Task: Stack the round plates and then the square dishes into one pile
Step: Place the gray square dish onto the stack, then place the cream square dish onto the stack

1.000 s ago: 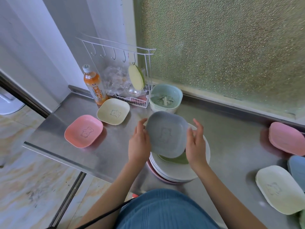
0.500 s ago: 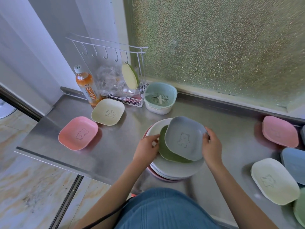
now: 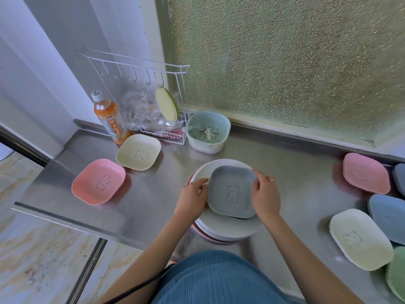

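Grey square bear-print dish (image 3: 232,192) sat atop your white round plate stack (image 3: 228,229), left hand (image 3: 192,199) and right hand (image 3: 266,197) pinching its edges; off-centre release risked sliding.

**Steel counter under a frosted window**

A brushed stainless-steel counter (image 3: 153,194) runs along a pebbled, frosted glass window (image 3: 285,58) that lets in soft greenish daylight. A raised metal lip edges the back of the counter below the sill. To the left stands a pale white wall (image 3: 43,62), meeting the window frame in the corner. Below the counter's front edge lies a glossy marbled tile floor (image 3: 39,260) in beige and grey, crossed by a dark metal track (image 3: 85,270).
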Motion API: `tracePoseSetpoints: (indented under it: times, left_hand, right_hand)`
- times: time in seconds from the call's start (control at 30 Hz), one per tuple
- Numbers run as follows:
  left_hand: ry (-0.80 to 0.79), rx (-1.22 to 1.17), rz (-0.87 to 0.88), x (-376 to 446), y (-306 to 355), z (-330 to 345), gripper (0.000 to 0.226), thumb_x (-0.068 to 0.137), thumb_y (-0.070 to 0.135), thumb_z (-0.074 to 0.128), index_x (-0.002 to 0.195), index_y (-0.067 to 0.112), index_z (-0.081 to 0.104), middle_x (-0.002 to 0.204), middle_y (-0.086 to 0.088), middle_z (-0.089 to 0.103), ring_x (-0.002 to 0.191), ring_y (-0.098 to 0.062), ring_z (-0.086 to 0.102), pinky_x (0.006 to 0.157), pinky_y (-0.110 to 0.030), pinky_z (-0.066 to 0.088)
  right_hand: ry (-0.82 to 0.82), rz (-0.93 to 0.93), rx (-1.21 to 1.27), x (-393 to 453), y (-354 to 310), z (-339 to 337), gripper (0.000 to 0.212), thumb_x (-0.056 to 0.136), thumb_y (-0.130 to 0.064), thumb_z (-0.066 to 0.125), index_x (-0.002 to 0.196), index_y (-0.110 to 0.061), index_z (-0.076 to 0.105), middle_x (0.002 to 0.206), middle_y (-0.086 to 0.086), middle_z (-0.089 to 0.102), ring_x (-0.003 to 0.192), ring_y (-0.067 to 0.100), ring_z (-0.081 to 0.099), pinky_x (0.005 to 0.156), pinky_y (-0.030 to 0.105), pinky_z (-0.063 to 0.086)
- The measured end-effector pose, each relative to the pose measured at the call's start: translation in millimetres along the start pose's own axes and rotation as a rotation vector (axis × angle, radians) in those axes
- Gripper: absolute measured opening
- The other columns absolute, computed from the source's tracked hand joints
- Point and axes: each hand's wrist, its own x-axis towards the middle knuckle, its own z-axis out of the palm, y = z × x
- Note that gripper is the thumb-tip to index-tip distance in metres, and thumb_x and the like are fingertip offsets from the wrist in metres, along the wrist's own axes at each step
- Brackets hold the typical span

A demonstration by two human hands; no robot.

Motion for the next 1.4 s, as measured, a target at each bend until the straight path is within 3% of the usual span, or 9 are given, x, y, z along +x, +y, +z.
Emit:
tracePoseSetpoints:
  times: [0.13,0.23,0.5,0.6,0.73,0.93,1.1,1.23,1.4]
  left_hand:
    - [-0.022,0.019,0.020,0.3,1.3,2.0,0.038,0.092,0.027,0.050,0.131,0.025,0.052,0.094,-0.003,0.063,0.068,-0.027,0.066,0.070,-0.042,0.059]
    - [-0.027,0.075,0.051,1.2,-1.5,5.9,0.043,0.094,0.019,0.043,0.136,0.029,0.046,0.094,-0.007,0.067,0.074,-0.027,0.066,0.074,-0.042,0.058]
    - [-0.025,-0.023,0.025,1.8,-2.3,2.1,0.038,0.095,0.018,0.044,0.131,0.027,0.051,0.090,-0.007,0.065,0.064,-0.029,0.065,0.065,-0.039,0.060]
    - [0.092,-0.223,-0.037,3.1,-4.1,-11.3,0.029,0.093,0.018,0.049,0.121,0.017,0.059,0.088,-0.013,0.064,0.050,-0.019,0.062,0.054,-0.029,0.058]
    - [0.381,-0.256,-0.135,14.0,-27.8,-45.5,0.023,0.092,0.015,0.048,0.114,0.014,0.057,0.087,-0.013,0.065,0.050,-0.020,0.062,0.058,-0.034,0.057]
    - [0.655,-0.123,-0.361,8.6,-85.4,-102.0,0.031,0.086,0.013,0.041,0.116,0.016,0.049,0.110,-0.006,0.060,0.062,-0.028,0.065,0.076,-0.047,0.055]
    - [0.570,0.052,-0.475,5.6,-123.8,-129.7,0.045,0.081,0.021,0.042,0.126,0.025,0.041,0.132,-0.005,0.046,0.078,-0.038,0.066,0.074,-0.050,0.056]
    - [0.450,0.122,-0.493,5.4,-130.7,-138.6,0.049,0.086,0.013,0.044,0.135,0.015,0.041,0.139,-0.011,0.040,0.101,-0.041,0.059,0.089,-0.045,0.047]
    - [0.447,0.113,-0.453,4.5,-139.8,-138.2,0.043,0.085,0.008,0.048,0.128,0.009,0.049,0.132,-0.011,0.045,0.100,-0.037,0.058,0.078,-0.035,0.041]
  right_hand:
    - [0.021,-0.046,-0.085,-5.3,-1.2,0.9,0.048,0.094,-0.012,0.042,0.140,-0.025,0.039,0.114,0.010,0.047,0.098,0.028,0.053,0.067,0.036,0.048]
    - [-0.040,-0.071,-0.116,-9.9,1.1,6.9,0.057,0.090,-0.001,0.041,0.143,-0.019,0.033,0.124,0.015,0.050,0.109,0.032,0.048,0.086,0.043,0.045]
    - [-0.037,-0.036,-0.152,-8.7,-2.7,9.3,0.059,0.086,0.002,0.041,0.142,-0.014,0.034,0.133,0.011,0.046,0.119,0.031,0.039,0.095,0.043,0.036]
    - [0.092,-0.102,-0.122,-12.0,-15.5,8.0,0.058,0.082,0.002,0.044,0.137,-0.016,0.044,0.128,0.009,0.050,0.117,0.032,0.043,0.093,0.045,0.035]
    - [0.152,-0.330,-0.079,-16.4,-50.6,15.2,0.058,0.077,-0.013,0.026,0.126,-0.019,0.056,0.119,0.004,0.059,0.111,0.029,0.050,0.089,0.043,0.039]
    - [-0.032,-0.664,-0.037,-19.3,-131.3,55.1,0.049,0.074,-0.006,0.038,0.112,-0.020,0.066,0.106,0.002,0.065,0.100,0.028,0.058,0.084,0.041,0.040]
    - [-0.325,-0.764,-0.179,-8.1,-179.7,102.5,0.053,0.083,-0.003,0.043,0.133,-0.018,0.047,0.132,0.003,0.051,0.120,0.026,0.044,0.089,0.040,0.031]
    - [-0.444,-0.842,-0.408,-0.1,-203.1,139.4,0.058,0.087,-0.007,0.043,0.143,-0.019,0.029,0.145,0.000,0.038,0.122,0.027,0.041,0.090,0.040,0.034]
    - [-0.548,-0.843,-0.485,-1.5,-213.0,166.5,0.048,0.088,-0.007,0.045,0.134,-0.019,0.038,0.136,0.004,0.043,0.119,0.028,0.044,0.088,0.040,0.036]
